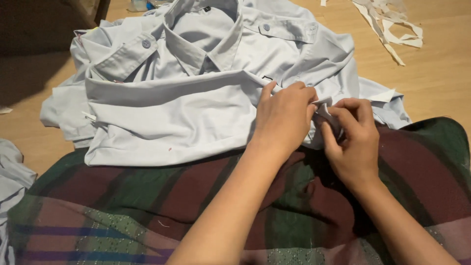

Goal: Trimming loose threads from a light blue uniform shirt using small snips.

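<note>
1. While both hands work at the right edge of the shirt, far left shows a pale blue cloth bundle [12, 169] at the frame edge, lying on the wooden floor [444, 73].
2. Plaid checked cloth [122, 206] in green, maroon and purple covers the person's lap across the whole bottom of the view.
3. Light blue uniform shirt [171, 113] lies spread half on the lap, half on the floor, collar [201, 49] pointing away, folded over itself.
4. Shoulder tab with a blue button [146, 43] sits on the left side of the shirt; second button [266, 27] on the right tab.
5. Left hand [284, 120] is curled, fingers bent down, pinching a fold of the shirt's right edge; thumb side faces the other hand.
6. Small bunched bit of shirt fabric [324, 112] sticks up between the two hands, both touching it.
7. Right hand [351, 137] is partly closed, fingertips pinched on that same bit of fabric, just beside the left hand; can't tell if anything small like a needle is in it.
8. White shirt corner [385, 95] pokes out past the right hand on the floor.
9. Pale fabric strips [392, 27] lie tangled at top right, well apart from the hands.
</note>
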